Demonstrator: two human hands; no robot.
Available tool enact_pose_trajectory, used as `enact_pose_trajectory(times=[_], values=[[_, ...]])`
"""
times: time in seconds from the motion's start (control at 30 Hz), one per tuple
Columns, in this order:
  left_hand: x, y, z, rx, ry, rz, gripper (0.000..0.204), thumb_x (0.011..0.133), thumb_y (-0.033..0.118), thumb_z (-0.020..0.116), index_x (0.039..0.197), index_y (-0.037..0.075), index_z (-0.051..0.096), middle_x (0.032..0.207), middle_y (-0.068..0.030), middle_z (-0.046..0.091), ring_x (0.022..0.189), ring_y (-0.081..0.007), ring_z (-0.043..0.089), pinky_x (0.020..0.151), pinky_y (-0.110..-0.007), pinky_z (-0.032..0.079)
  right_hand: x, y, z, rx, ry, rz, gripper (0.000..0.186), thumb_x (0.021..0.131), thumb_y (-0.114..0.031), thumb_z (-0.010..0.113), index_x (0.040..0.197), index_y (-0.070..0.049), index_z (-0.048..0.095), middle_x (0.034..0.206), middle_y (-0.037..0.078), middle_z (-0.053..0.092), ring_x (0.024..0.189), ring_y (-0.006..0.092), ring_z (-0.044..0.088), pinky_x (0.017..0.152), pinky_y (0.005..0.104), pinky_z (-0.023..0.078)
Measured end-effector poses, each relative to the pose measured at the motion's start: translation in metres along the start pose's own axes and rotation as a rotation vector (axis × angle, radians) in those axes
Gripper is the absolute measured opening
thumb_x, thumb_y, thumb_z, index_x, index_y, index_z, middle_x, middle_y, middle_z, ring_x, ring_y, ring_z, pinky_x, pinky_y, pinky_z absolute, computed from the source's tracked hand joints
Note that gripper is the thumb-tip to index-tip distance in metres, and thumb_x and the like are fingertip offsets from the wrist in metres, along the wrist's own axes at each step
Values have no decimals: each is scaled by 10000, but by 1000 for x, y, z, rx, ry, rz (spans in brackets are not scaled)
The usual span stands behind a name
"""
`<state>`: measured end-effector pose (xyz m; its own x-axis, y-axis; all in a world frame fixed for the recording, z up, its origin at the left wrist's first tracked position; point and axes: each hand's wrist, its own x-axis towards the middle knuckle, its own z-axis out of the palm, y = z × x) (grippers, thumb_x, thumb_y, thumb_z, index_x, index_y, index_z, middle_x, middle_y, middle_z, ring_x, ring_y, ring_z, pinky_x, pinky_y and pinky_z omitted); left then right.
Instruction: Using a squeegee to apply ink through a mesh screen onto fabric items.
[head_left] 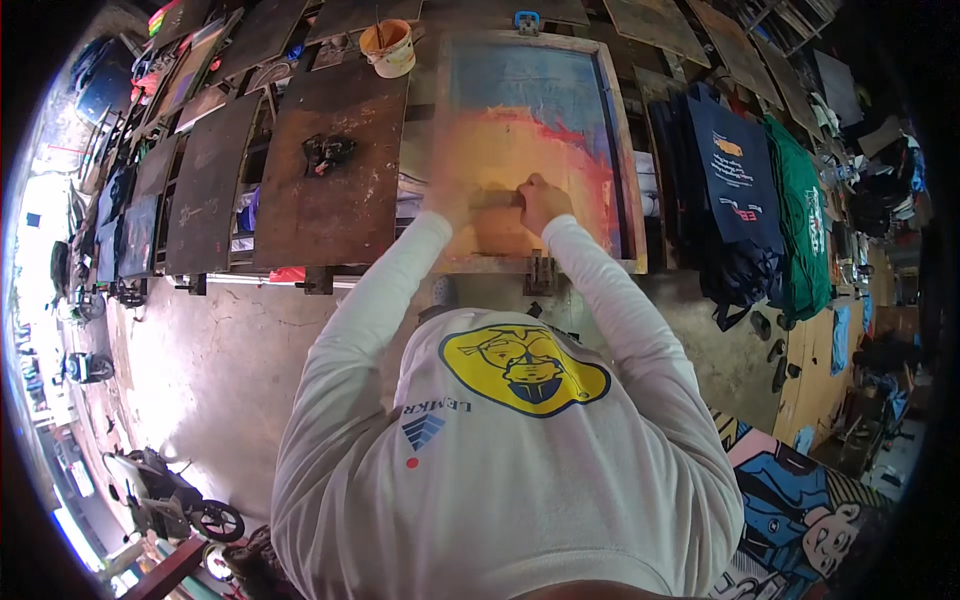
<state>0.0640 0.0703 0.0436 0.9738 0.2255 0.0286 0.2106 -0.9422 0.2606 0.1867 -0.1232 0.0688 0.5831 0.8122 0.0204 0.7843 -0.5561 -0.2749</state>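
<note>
A wooden-framed printing screen [625, 160] lies on the bench before me, its mesh blue-grey at the far end and smeared with orange and red ink nearer me. My right hand [543, 203] is closed on the right end of a dark squeegee [497, 199] standing across the inked mesh. At the squeegee's left end, by the screen's left side, is my left hand [450, 203]; blur hides its fingers. A metal hinge clamp [540, 272] sits at the screen's near edge, and a blue clamp [527, 21] at its far edge.
Left of the screen, a brown board [340, 215] carries a crumpled black item [328, 153]. An ink-stained bucket [388, 48] stands at its far edge. Dark blue printed bags [735, 165] and green fabric [797, 215] hang at the right. A motorcycle [175, 495] is at the lower left.
</note>
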Motion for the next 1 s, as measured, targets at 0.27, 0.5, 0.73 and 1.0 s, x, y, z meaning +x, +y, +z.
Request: enact_pose_trajectory(times=[0.27,0.5,0.73,1.0], values=[[-71,33,-16,-266,26,37,295,766,248,693,1029,127,639,994,-130,662,967,-355,642,809,-474,525,-68,-32,-5,98,-11,5,249,726,-191,718,944,-82,667,1068,103,580,920,324,659,799,421,549],[-17,11,-27,-140,-80,-63,434,711,258,741,1136,181,695,973,-152,702,926,-360,675,831,-454,545,-8,-13,-22,58,-81,-16,189,762,-206,687,910,-89,699,963,111,635,889,320,666,787,434,551],[75,-9,-72,-90,4,9,416,744,424,767,1096,211,711,998,-141,708,935,-351,677,843,-463,537,77,-2,-34,-129,-47,64,183,780,-136,620,936,-96,708,1018,149,657,954,342,662,838,451,540],[64,-27,-15,-99,61,16,398,719,397,769,1040,169,715,972,-125,709,922,-335,676,810,-445,540,67,2,-10,-84,-95,90,193,766,-165,645,939,-96,700,1044,125,644,951,339,658,838,444,540]])
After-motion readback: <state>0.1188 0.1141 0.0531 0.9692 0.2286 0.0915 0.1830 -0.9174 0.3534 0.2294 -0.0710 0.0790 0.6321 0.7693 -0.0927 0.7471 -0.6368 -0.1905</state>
